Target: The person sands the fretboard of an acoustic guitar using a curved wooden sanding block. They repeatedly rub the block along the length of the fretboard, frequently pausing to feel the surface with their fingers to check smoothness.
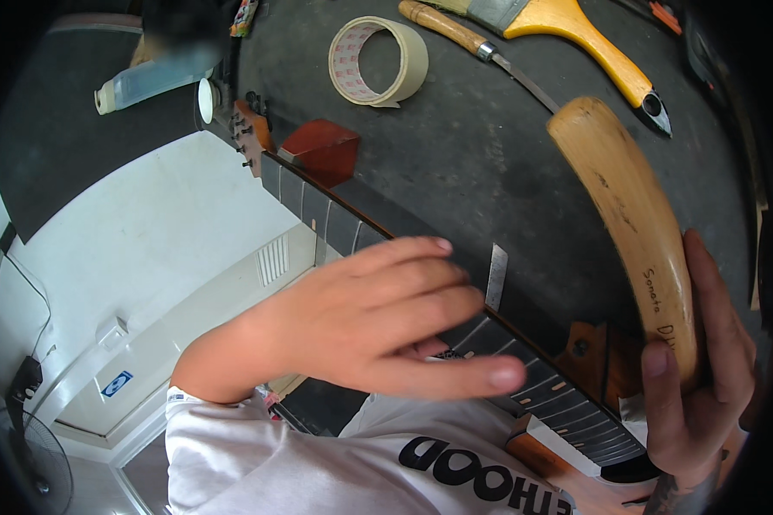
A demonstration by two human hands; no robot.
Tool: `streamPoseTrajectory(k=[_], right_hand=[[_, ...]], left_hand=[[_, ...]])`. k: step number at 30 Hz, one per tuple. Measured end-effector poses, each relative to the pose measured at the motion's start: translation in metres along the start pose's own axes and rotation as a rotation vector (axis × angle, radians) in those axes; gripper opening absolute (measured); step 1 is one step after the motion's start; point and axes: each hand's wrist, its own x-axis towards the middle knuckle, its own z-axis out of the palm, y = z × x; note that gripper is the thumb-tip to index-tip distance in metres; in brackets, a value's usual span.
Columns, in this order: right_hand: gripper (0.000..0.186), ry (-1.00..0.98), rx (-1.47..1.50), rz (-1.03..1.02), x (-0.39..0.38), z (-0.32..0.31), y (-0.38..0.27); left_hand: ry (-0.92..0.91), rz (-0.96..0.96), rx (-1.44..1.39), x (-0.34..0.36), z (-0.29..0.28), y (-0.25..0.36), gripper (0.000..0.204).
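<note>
By the grip of the right hand (700, 416), the lower end of a curved wooden block (631, 215) is firmly held, with the thumb on the near side and the fingers closed along the outer side. The grip of the left hand (391, 313) is loosely opened, its fingers extended and slightly blurred; it is placed above the guitar neck (567, 403), but whether the neck is touched cannot be told. The neck is laid diagonally, from the headstock (249, 133) at the upper left to below the right hand, and its dark fretted face is partly covered by the left hand. Just beside it, near the left fingertips, a thin metal strip (496, 275) is seen, and near the headstock a red-brown block (326, 153) is placed. On the dark desk (489, 163), a tool with a wooden handle (451, 30) is pointed toward the upper end of the curved block. Farther out are found a roll of tape (412, 64), a yellow-handled brush (567, 30) and a clear bottle (155, 83).
</note>
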Motion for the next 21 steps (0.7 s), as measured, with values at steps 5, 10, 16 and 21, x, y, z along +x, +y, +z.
streamPoseTrajectory(k=[5, 10, 16, 21], right_hand=[[0.058, -0.016, 0.059, -0.004, 0.014, -0.004, -0.007], [0.058, -0.01, -0.039, 0.079, 0.011, -0.004, -0.015], [0.059, -0.047, -0.025, 0.063, 0.011, -0.007, -0.014], [0.061, -0.019, -0.042, 0.034, 0.007, -0.006, -0.009]], left_hand=[[0.109, 0.021, -0.04, 0.017, 0.022, 0.02, 0.039], [0.29, 0.08, 0.03, 0.029, 0.043, 0.034, 0.041], [0.181, -0.03, -0.015, 0.018, 0.022, 0.029, 0.044], [0.121, -0.094, 0.05, -0.004, 0.002, 0.01, 0.042]])
